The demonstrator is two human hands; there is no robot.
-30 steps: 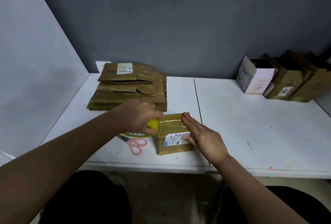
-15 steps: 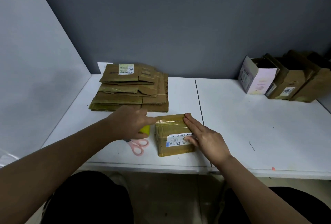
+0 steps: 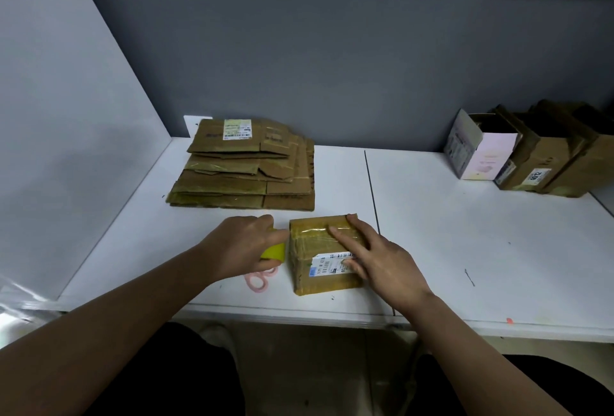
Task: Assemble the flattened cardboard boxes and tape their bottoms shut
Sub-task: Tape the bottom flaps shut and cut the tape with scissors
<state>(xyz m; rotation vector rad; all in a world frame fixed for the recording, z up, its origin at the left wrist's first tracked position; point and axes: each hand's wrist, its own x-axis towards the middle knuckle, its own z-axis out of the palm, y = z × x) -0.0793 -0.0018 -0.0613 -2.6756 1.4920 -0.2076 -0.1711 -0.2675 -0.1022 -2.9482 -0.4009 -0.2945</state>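
Note:
A small brown cardboard box (image 3: 315, 279) stands near the table's front edge, glossy tape across its top and a white label on it. My right hand (image 3: 375, 259) lies flat on the box top, fingers straight, pressing on the tape. My left hand (image 3: 242, 246) grips a yellow tape roll (image 3: 274, 251) right against the box's left side. A stack of flattened cardboard boxes (image 3: 246, 166) lies behind, at the back left of the table.
Pink-handled scissors (image 3: 260, 281) lie on the white table (image 3: 465, 249) under my left hand. Three assembled boxes (image 3: 531, 153) stand open at the back right. A grey wall runs along the back and a white panel along the left.
My left hand has lowered the yellow roll down the box's left side. My right hand's fingers have slid a little along the taped top.

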